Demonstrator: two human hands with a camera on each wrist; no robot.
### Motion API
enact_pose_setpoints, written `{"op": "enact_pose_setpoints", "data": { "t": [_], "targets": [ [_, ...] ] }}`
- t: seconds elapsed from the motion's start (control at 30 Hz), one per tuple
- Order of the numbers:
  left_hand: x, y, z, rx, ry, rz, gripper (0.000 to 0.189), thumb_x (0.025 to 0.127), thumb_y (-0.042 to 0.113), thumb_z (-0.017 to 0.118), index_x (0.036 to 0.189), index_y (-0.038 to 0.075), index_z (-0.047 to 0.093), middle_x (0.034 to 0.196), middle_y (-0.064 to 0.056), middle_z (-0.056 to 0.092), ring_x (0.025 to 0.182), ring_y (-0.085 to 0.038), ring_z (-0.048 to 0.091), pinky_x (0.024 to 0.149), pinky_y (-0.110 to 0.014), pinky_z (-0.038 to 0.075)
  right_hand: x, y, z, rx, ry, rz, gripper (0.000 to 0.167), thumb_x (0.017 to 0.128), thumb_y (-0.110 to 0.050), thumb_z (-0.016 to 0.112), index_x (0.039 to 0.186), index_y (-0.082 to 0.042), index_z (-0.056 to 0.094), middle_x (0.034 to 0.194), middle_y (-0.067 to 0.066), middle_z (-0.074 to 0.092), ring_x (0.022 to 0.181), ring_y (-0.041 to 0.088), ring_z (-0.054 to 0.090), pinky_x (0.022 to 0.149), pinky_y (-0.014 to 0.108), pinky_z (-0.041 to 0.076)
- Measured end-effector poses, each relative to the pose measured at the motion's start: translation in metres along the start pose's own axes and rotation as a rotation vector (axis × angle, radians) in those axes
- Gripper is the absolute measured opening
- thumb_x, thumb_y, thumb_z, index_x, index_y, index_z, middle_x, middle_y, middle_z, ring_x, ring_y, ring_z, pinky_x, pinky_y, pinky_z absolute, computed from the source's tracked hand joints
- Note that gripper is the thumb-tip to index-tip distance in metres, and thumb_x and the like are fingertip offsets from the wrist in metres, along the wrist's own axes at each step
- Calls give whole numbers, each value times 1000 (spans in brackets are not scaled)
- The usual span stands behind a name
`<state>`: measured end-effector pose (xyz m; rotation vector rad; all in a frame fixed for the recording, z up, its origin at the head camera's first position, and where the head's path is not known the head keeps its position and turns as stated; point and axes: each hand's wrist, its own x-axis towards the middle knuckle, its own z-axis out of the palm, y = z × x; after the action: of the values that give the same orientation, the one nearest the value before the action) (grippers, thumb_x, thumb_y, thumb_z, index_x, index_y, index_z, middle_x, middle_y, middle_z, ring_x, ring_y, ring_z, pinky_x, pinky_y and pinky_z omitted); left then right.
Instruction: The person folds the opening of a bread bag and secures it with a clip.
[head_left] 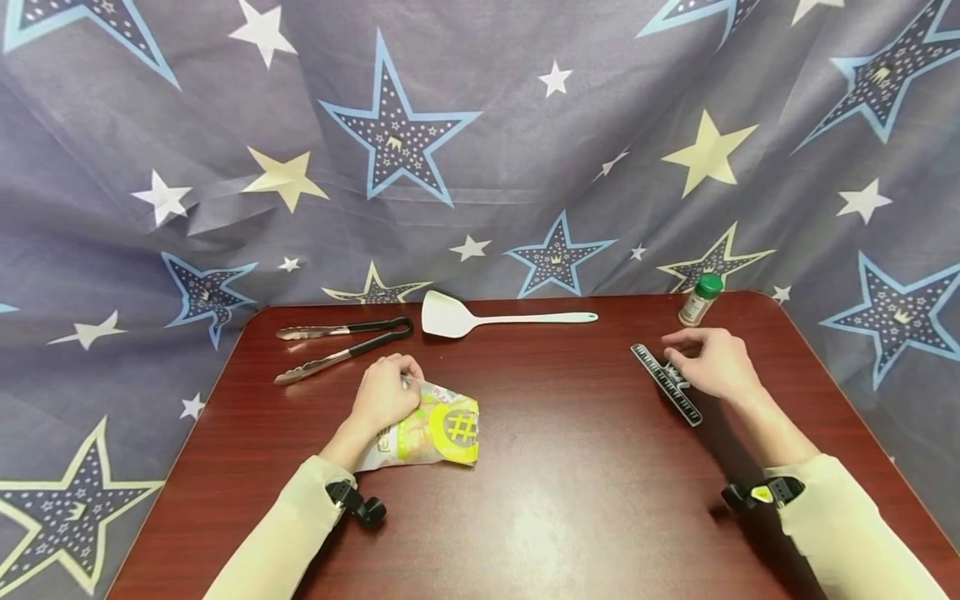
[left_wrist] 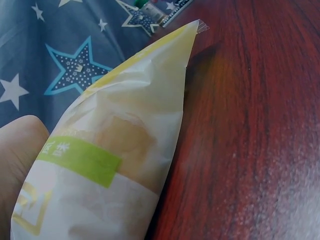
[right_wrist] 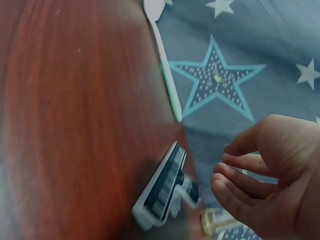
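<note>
A plastic food bag (head_left: 442, 425) in white, yellow and green is at the left-centre of the table, with something pale brown showing through it in the left wrist view. My left hand (head_left: 386, 392) grips its upper left part with curled fingers. A long black-and-white clip (head_left: 667, 385) with a piano-key pattern and a metal grip lies on the right side of the table. My right hand (head_left: 708, 362) hovers beside the clip's metal grip. In the right wrist view its fingers (right_wrist: 235, 192) are loosely bent, apart from the clip, and hold nothing.
Metal tongs (head_left: 345, 346) with black handles lie spread at the back left. Next to them is a white spatula (head_left: 450, 317), its handle pointing right. A green-capped seasoning bottle (head_left: 697, 302) stands at the back right edge. Behind the table (head_left: 570, 467) hangs a star-patterned cloth (head_left: 480, 167).
</note>
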<state>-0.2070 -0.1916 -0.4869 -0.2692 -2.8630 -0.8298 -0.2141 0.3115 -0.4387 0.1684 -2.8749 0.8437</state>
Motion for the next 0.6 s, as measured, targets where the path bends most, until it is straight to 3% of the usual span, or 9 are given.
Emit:
{"op": "enact_pose_setpoints", "data": {
  "t": [0.17, 0.37, 0.5, 0.6],
  "targets": [
    [-1, 1, 0, -4, -1, -1, 11, 78, 8, 63, 79, 16, 71, 85, -3, 69, 89, -31, 65, 86, -50, 51, -7, 13, 3, -20, 0, 25, 24, 93, -20, 77, 113, -7, 82, 89, 8, 83, 74, 9, 74, 70, 33, 52],
    [-1, 2, -1, -4, -8, -17, 11, 79, 9, 63, 79, 17, 71, 85, -2, 68, 90, -30, 66, 86, -50, 52, -10, 24, 5, -45, 56, 49, 26, 90, -24, 80, 108, -6, 83, 85, 8, 82, 68, 6, 72, 70, 33, 51],
    [0, 3, -1, -10, -9, -22, 11, 79, 9, 63, 80, 17, 71, 85, -2, 68, 90, -30, 66, 86, -49, 52, -11, 30, 4, -82, 15, 47, 29, 90, -28, 80, 105, -3, 82, 84, 8, 81, 69, 11, 73, 75, 45, 52],
    [-1, 3, -1, -8, 0, -31, 12, 79, 9, 62, 79, 17, 71, 85, -2, 68, 88, -28, 65, 84, -48, 51, -11, 33, 5, -94, -27, 60, 29, 90, -31, 81, 102, -4, 82, 80, 5, 80, 69, 13, 71, 74, 44, 51]
  ]
}}
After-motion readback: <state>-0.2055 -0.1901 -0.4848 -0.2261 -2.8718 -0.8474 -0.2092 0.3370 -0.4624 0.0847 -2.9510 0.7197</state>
